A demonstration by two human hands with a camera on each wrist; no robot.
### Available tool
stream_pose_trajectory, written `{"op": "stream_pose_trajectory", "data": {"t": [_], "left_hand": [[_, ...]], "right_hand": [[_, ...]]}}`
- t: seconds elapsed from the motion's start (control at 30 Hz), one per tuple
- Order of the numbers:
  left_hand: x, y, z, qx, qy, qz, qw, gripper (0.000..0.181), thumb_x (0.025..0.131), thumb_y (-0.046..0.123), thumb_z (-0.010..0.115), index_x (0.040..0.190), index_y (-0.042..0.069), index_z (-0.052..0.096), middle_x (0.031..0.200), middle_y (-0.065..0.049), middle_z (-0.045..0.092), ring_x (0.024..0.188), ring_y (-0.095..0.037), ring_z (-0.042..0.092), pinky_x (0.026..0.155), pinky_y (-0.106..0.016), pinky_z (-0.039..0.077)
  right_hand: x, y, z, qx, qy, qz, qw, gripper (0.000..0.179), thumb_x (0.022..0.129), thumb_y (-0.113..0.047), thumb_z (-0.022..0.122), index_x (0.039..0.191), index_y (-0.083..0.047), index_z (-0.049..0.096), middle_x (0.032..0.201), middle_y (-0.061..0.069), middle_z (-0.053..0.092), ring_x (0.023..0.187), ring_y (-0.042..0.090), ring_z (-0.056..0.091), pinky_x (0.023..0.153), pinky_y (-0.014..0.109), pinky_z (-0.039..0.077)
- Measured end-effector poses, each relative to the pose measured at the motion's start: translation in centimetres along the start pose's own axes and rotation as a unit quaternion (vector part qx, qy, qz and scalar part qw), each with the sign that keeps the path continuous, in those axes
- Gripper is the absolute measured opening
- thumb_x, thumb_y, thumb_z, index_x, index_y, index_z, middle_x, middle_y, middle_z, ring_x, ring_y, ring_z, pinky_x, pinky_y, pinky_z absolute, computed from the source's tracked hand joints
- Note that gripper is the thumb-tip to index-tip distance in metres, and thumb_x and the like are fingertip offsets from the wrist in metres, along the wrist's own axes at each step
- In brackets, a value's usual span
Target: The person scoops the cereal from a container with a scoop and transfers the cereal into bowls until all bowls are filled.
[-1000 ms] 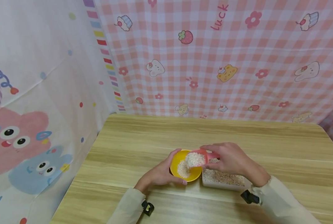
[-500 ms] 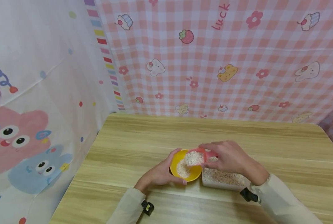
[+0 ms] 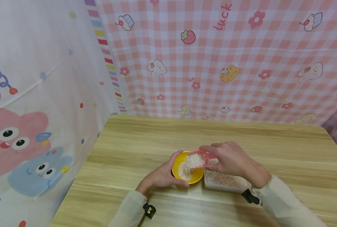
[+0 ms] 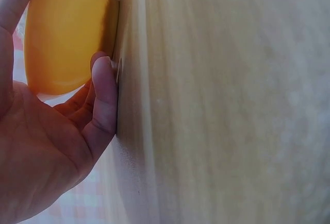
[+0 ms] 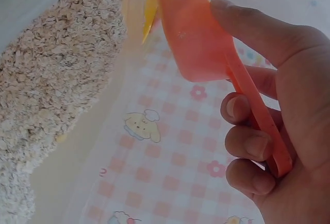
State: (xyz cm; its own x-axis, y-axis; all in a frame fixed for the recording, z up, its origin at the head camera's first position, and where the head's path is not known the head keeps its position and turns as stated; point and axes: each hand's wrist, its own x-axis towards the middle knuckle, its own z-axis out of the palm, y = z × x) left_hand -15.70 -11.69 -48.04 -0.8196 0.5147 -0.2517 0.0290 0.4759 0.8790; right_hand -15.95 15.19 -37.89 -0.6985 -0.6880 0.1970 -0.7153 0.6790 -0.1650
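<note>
My left hand (image 3: 162, 175) holds the yellow bowl (image 3: 198, 176) from its left side, thumb at the near rim and fingers round the far side. In the left wrist view the outer wall of the bowl (image 4: 64, 44) sits between thumb and fingers, low by the tabletop. Rolled oats (image 3: 185, 172) lie inside it. My right hand (image 3: 231, 157) grips a pinkish-red scoop (image 5: 193, 33) by its handle, fingers curled round it and thumb along the scoop's side. Tilted over the bowl, the scoop carries a heap of oats (image 3: 196, 160) that meets the oats below.
A clear plastic container (image 3: 225, 188) of oats stands right of the bowl, partly under my right hand. All of it rests on a wood-grain table (image 3: 145, 135). A pink checked cloth (image 3: 168, 88) hangs behind, and a printed white cloth (image 3: 58, 104) hangs at the left.
My right hand has shifted slightly left and away from me, tipping the scoop further over the bowl. The oats in the bowl have spread a little. My left hand stays put.
</note>
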Motion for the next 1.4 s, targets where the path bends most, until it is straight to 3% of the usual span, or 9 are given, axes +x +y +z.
{"op": "stream_pose_trajectory", "data": {"t": [0.4, 0.77, 0.9, 1.2, 1.4], "left_hand": [[0.0, 0.0, 0.1, -0.005, 0.001, -0.007, 1.0, 0.113, 0.071, 0.044, 0.089, 0.156, 0.039, 0.013, 0.155, 0.002, 0.036, 0.139, -0.024, 0.037, 0.116, -0.057, 0.024], [0.0, 0.0, 0.0, -0.01, 0.0, -0.004, 0.9999, 0.115, 0.071, 0.043, 0.089, 0.156, 0.038, 0.013, 0.152, 0.003, 0.04, 0.135, -0.022, 0.041, 0.116, -0.056, 0.024], [0.0, -0.1, 0.1, -0.009, 0.0, 0.001, 1.0, 0.115, 0.071, 0.042, 0.089, 0.156, 0.037, 0.013, 0.152, 0.003, 0.041, 0.134, -0.022, 0.041, 0.116, -0.056, 0.025], [0.0, -0.1, 0.1, -0.011, 0.006, 0.001, 0.9999, 0.116, 0.069, 0.04, 0.091, 0.157, 0.037, 0.013, 0.153, 0.001, 0.04, 0.136, -0.024, 0.04, 0.116, -0.057, 0.023], [0.0, 0.0, 0.2, -0.01, 0.01, -0.005, 0.9999, 0.116, 0.07, 0.037, 0.091, 0.156, 0.037, 0.014, 0.155, -0.001, 0.037, 0.137, -0.026, 0.039, 0.115, -0.059, 0.024]], "right_hand": [[0.2, -1.1, -0.4, -0.083, 0.018, -0.049, 0.9952, 0.054, 0.079, -0.051, 0.079, 0.119, -0.016, 0.07, 0.073, -0.005, 0.061, 0.049, 0.004, 0.039, 0.046, 0.019, 0.035], [0.1, -2.1, -0.8, -0.168, 0.042, -0.093, 0.9805, 0.055, 0.073, -0.044, 0.086, 0.116, -0.014, 0.071, 0.072, -0.002, 0.062, 0.054, 0.013, 0.056, 0.045, 0.021, 0.041], [-0.2, -2.0, -1.0, -0.155, 0.053, -0.088, 0.9825, 0.056, 0.072, -0.044, 0.086, 0.117, -0.015, 0.071, 0.071, -0.003, 0.059, 0.052, 0.012, 0.052, 0.046, 0.022, 0.041], [-2.1, -0.1, -1.5, -0.071, 0.096, -0.052, 0.9915, 0.056, 0.071, -0.042, 0.086, 0.118, -0.016, 0.071, 0.069, -0.006, 0.058, 0.051, 0.002, 0.034, 0.048, 0.019, 0.032], [-4.1, 1.1, -2.1, -0.06, 0.096, -0.015, 0.9934, 0.057, 0.073, -0.046, 0.084, 0.12, -0.017, 0.071, 0.087, 0.0, 0.073, 0.062, 0.01, 0.063, 0.054, 0.025, 0.047]]}}
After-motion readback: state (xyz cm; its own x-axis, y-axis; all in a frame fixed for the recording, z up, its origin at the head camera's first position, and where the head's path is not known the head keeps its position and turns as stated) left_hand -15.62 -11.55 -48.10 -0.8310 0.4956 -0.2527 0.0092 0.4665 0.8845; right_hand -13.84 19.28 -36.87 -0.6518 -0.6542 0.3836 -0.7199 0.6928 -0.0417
